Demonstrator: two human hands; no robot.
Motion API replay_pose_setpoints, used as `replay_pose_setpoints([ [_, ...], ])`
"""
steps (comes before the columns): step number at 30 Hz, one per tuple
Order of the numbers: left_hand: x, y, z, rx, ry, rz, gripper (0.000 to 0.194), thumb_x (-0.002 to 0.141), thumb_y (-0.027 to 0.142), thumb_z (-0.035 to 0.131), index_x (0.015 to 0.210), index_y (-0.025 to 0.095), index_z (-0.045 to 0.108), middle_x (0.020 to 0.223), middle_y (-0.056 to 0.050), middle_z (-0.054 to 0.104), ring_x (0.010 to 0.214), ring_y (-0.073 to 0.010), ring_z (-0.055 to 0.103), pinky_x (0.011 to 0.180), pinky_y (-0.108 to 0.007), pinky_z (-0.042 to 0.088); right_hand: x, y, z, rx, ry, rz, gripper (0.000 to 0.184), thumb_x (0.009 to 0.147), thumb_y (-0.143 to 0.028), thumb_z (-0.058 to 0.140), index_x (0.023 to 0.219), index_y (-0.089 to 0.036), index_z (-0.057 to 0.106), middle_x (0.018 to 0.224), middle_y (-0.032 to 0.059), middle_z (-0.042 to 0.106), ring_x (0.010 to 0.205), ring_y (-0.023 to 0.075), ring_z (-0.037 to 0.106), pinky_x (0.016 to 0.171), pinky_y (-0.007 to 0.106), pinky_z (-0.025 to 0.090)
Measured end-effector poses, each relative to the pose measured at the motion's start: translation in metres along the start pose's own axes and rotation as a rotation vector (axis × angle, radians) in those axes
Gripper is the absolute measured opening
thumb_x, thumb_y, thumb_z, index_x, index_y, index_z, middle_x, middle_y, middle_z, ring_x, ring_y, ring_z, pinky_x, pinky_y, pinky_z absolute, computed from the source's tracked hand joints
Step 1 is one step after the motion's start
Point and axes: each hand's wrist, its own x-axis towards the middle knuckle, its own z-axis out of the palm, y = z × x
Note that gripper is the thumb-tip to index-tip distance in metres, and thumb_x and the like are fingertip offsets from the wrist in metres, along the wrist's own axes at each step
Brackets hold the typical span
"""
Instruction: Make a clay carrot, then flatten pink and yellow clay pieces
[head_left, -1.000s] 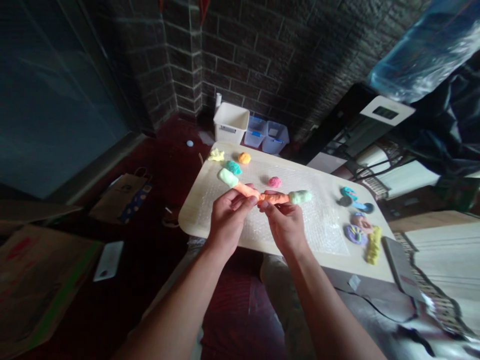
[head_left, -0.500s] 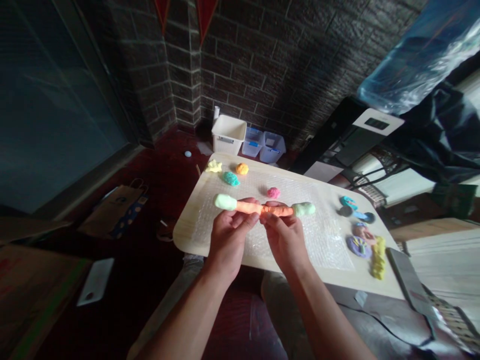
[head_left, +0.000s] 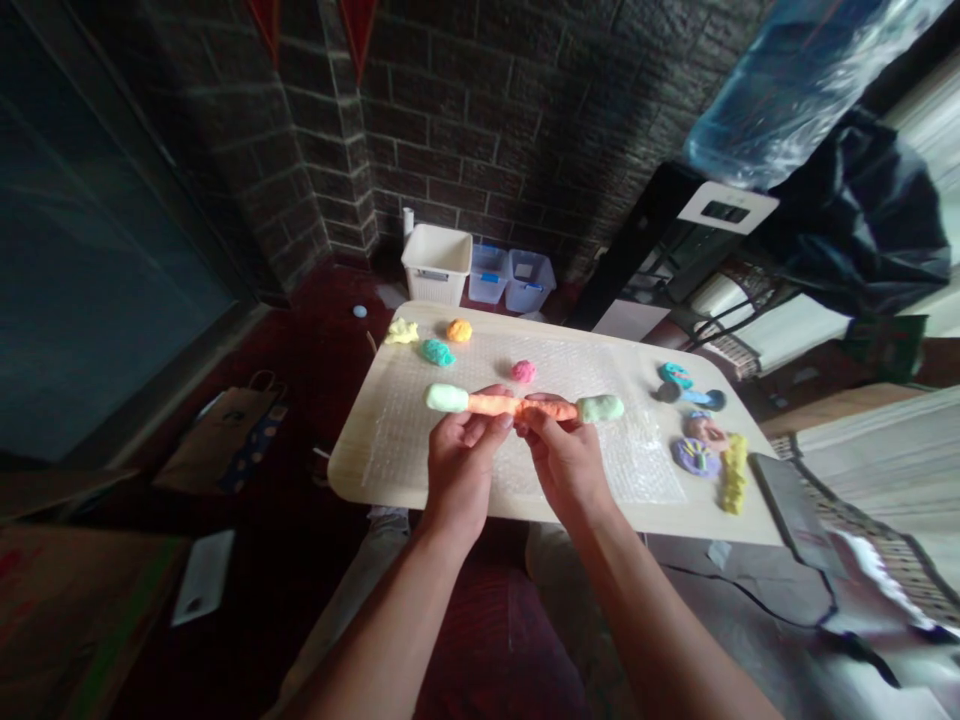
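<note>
Both hands hold one long stick of modelling clay, orange along its middle with a pale green lump on each end. My left hand is closed on the left part of the orange length, its thumb near the centre. Around the right part my right hand is closed, its fingertips almost touching the left thumb. The stick is held roughly level above the bubble wrap. Just beyond it lies a pink clay ball. Farther left are a teal lump, an orange lump and a yellow lump.
On the right of the pale table lie a blue-grey clay dumbbell, a teal disc, a purple disc and a yellow strip. Behind the table stand a white bin and a water dispenser.
The camera view has shifted, so the table and its pieces appear farther left and slightly higher. Both hands keep their hold on the clay stick, with little change in grip.
</note>
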Motion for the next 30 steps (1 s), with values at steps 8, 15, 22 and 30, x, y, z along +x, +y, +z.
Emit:
replay_pose_setpoints([
  [8,-0.008,-0.024,0.035,-0.061,-0.041,-0.131,0.037,0.074,0.023,0.094,0.106,0.016,0.079,0.107,-0.008,0.082,0.11,-0.0226,0.075,0.115,-0.043,0.048,-0.007,-0.028,-0.042,0.075,0.023,0.09,0.024,0.066,-0.025,0.093,0.078,-0.02,0.073,0.069,-0.0019,0.063,0.067,0.0133,0.052,0.066,0.029,0.044],
  [15,-0.022,-0.058,0.058,0.111,-0.111,-0.148,0.035,0.08,0.026,0.092,0.111,0.018,0.078,0.113,-0.009,0.081,0.117,-0.0242,0.073,0.113,-0.041,0.051,-0.017,-0.037,-0.094,0.049,0.068,0.056,0.024,0.071,-0.028,0.092,0.08,-0.02,0.071,0.067,-0.0029,0.063,0.065,0.0129,0.053,0.066,0.028,0.042],
  [22,-0.024,-0.091,0.069,0.347,-0.171,-0.066,0.031,0.087,0.033,0.086,0.113,0.016,0.079,0.113,-0.011,0.082,0.107,-0.0231,0.077,0.1,-0.036,0.058,-0.022,-0.047,-0.141,-0.118,0.09,0.001,0.024,0.078,-0.035,0.09,0.089,-0.019,0.074,0.073,0.0032,0.075,0.068,0.0174,0.066,0.066,0.031,0.052],
  [30,-0.022,-0.128,0.091,0.427,-0.085,0.025,0.033,0.078,0.029,0.094,0.106,0.016,0.082,0.103,-0.009,0.084,0.094,-0.0207,0.078,0.092,-0.033,0.061,-0.017,-0.055,-0.168,-0.088,0.176,0.009,0.026,0.071,-0.032,0.093,0.086,-0.018,0.076,0.073,0.0019,0.073,0.065,0.016,0.063,0.064,0.031,0.051],
])
